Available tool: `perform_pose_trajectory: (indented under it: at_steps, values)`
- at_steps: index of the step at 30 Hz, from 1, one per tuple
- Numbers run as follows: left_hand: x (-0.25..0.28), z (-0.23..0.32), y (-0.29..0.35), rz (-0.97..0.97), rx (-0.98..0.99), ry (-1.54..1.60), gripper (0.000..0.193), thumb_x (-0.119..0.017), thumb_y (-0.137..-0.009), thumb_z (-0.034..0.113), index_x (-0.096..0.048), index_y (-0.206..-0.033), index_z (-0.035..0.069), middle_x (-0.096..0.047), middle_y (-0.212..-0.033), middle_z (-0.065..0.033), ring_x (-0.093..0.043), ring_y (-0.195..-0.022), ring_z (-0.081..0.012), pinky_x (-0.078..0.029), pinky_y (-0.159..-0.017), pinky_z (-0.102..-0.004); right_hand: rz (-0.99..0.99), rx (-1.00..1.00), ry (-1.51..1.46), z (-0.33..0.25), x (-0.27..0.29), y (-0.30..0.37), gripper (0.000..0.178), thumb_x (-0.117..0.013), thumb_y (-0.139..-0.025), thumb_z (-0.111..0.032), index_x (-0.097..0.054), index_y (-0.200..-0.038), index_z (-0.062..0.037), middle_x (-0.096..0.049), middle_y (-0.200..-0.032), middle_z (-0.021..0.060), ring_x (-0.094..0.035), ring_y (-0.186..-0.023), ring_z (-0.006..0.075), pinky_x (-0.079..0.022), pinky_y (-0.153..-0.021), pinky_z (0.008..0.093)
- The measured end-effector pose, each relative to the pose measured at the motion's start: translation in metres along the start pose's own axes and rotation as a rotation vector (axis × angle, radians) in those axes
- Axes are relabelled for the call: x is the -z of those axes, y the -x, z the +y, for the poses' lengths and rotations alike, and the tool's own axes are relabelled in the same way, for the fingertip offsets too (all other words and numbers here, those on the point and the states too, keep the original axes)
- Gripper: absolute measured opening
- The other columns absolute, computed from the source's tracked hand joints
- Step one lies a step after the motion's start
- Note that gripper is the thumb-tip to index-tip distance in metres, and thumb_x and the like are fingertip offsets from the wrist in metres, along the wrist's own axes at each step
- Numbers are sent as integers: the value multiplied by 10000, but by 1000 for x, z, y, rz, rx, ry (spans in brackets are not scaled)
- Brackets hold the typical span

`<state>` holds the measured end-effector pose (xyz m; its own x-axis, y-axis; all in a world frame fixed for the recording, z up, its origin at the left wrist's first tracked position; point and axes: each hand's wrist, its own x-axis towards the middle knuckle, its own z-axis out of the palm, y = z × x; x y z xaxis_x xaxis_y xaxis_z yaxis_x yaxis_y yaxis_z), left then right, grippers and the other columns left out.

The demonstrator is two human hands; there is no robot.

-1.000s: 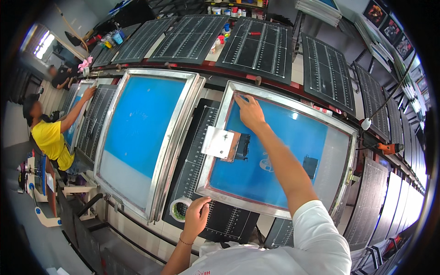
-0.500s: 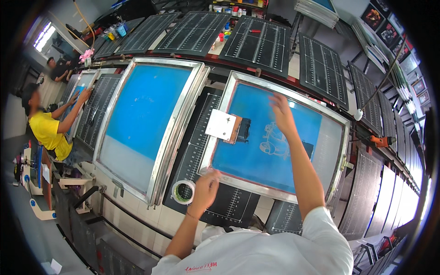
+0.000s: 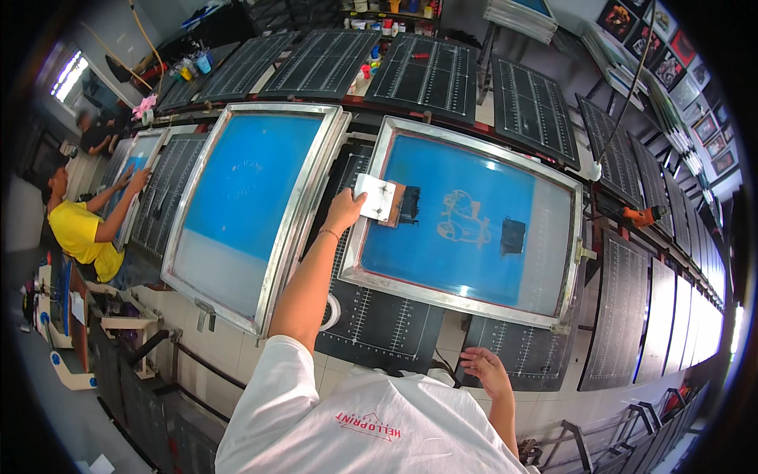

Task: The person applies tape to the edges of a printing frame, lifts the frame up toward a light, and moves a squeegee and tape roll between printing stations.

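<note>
My left hand is closed on the white, square handle of a small squeegee, whose brown edge rests on the blue mesh of a metal-framed printing screen. Dark ink lies beside that brown edge. Farther right on the mesh are a pale scooter-like drawing and a dark rectangular patch. Low and to the right, near the screen's front edge, my right hand hangs with its fingers apart, holding nothing. A white tape roll shows partly behind my left forearm.
Another blue screen stands on the left, tilted. Black ruled boards line the back and right. An orange tool sits at the right. A person in a yellow shirt works at the far left, with another person behind.
My left hand has moved up and left from beside the tape roll onto the squeegee. My right hand has come back from over the screen to its front side. The view has shifted slightly.
</note>
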<state>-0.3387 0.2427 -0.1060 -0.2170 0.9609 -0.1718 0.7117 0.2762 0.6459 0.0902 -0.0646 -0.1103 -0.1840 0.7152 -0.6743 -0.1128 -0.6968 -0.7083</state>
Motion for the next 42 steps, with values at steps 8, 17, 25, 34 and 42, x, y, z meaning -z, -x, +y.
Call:
perform_pose_trajectory:
  at_steps: [8, 17, 25, 34, 42]
  values:
    - [-19, -18, 0, 137, -174, 116, 448, -496, -991, 368, -555, -980, -76, -607, -975, -339, -584, -962, -483, -465, -820, -501, -2, 70, 107, -35, -15, -17, 303, -491, -953, -132, -593, -1193, 21, -664, -1133, 126, -644, -1004, 195, -513, -886, 304]
    - [-2, 47, 60, -879, 395, 1904, 385, -425, -1032, 346, -573, -962, -3, -527, -780, -50, -465, -675, -137, -395, -599, -267, -92, 203, 268, -91, -53, -32, 313, -495, -973, -154, -576, -1227, 10, -647, -1179, 124, -622, -1018, 181, -496, -893, 307]
    - [-25, 134, 168, -1259, 875, 1877, 391, -454, -996, 381, -554, -926, 9, -432, -733, 5, -426, -656, -109, -375, -584, -251, -141, 541, -13, -160, -99, -54, 510, -614, -963, -309, -472, -1332, 14, -638, -1134, 92, -596, -937, 141, -464, -768, 268]
    - [-79, 151, 213, -1771, 655, 1284, 458, -409, -992, 466, -533, -893, 36, -416, -698, 27, -403, -606, -80, -341, -553, -232, -126, 554, 212, -141, -19, -15, 469, -793, -829, -286, -644, -1161, 11, -675, -1001, 63, -588, -880, 132, -480, -794, 318]
    - [-141, 200, 236, -1512, 587, 1053, 573, -324, -1020, 511, -612, -1058, 17, -588, -806, -23, -515, -714, -140, -421, -654, -280, 73, 537, 118, -93, 86, 16, 382, -745, -861, -302, -670, -1051, 21, -672, -865, 53, -600, -787, 128, -472, -692, 293]
